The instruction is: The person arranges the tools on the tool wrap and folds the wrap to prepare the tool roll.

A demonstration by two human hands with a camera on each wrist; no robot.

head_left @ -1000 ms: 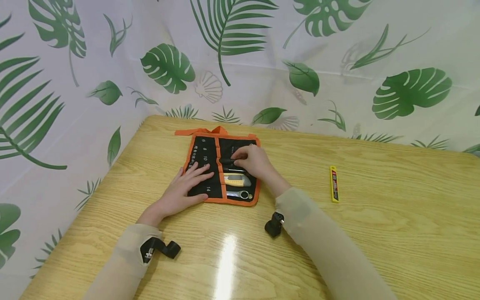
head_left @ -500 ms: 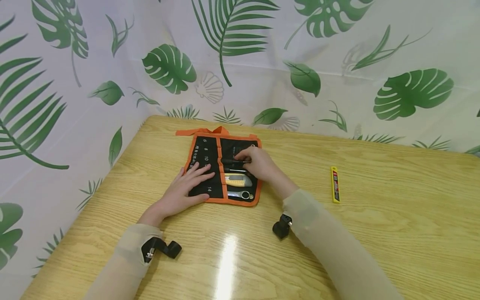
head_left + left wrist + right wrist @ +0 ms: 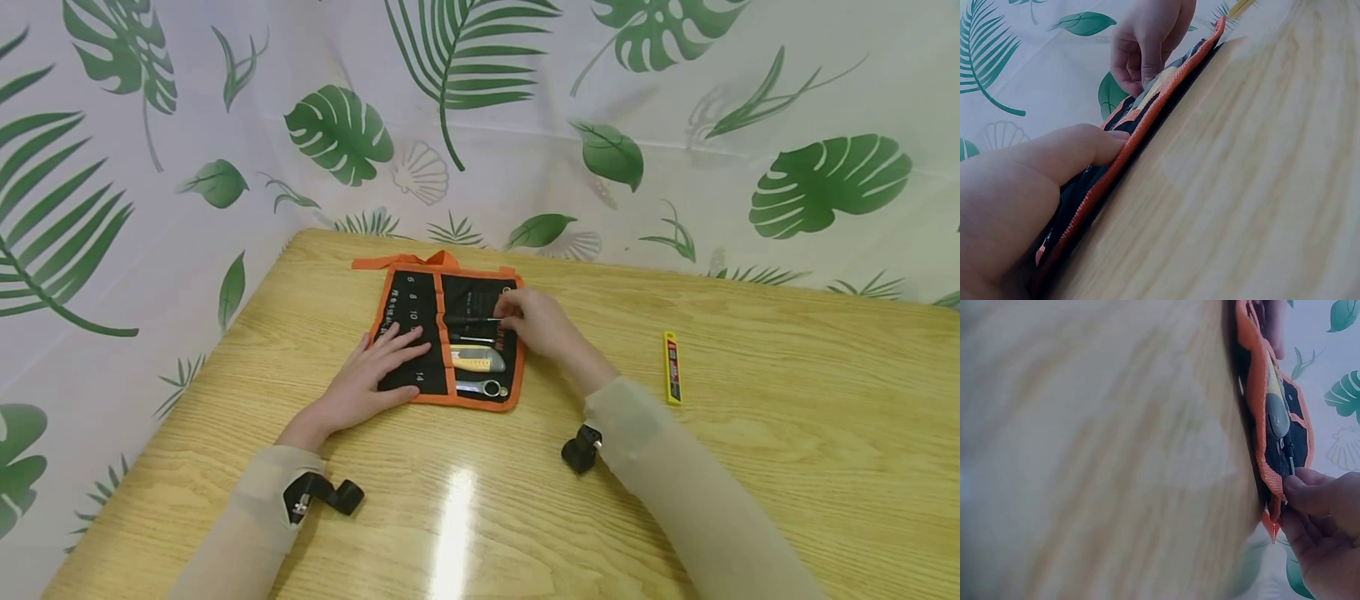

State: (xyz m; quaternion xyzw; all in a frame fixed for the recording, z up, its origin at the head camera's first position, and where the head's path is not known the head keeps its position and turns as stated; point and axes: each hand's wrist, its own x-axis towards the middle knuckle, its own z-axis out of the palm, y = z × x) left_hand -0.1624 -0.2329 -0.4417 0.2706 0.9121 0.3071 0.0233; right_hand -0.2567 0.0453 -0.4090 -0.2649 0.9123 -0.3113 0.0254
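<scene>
A black tool roll (image 3: 480,406) with orange edging lies unfolded on the table. My left hand (image 3: 372,371) rests on its left panel with the fingers spread; in the left wrist view the thumb (image 3: 1094,150) lies by the orange edge. With thumb and fingers, my right hand (image 3: 546,327) pinches the thin shaft of a black-handled screwdriver (image 3: 467,320) lying in a right-hand pocket. Below it sit a second slim tool (image 3: 474,339), a yellow and grey utility knife (image 3: 477,359) and a ring-ended wrench (image 3: 480,388). The right wrist view shows the metal shaft (image 3: 1292,464) running into the fingertips.
A flat yellow case (image 3: 672,367) with a dark and red label lies on the wooden table (image 3: 787,417) to the right. An orange strap (image 3: 371,264) trails from the roll's top left. A leaf-printed sheet (image 3: 517,167) hangs behind the table.
My right hand has shifted right, from over the screwdriver's handle to its shaft, uncovering the black handle. The left hand stays in place on the roll.
</scene>
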